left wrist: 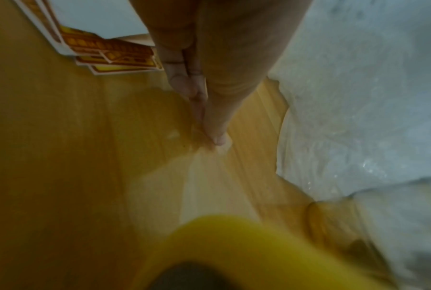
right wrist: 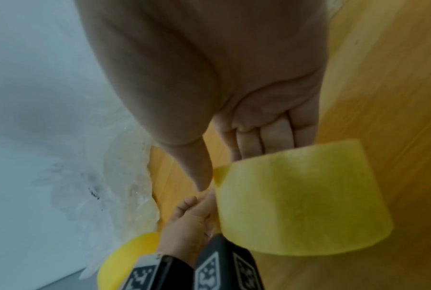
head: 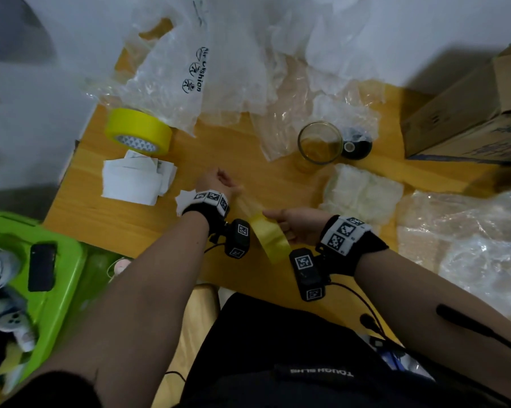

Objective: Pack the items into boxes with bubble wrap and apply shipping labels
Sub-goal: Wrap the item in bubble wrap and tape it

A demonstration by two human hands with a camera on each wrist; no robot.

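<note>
Both bare forearms reach forward, each wrist in a black band. The left hand (head: 216,182) pinches thumb against fingertips; the right hand (head: 297,226), thumb extended toward the left, curls its fingers (right wrist: 264,137) in a grip.

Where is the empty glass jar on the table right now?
In the head view, the glass jar stands upright on the wooden table, right of centre, beside a small black bottle and just behind a folded white wrap.
</note>
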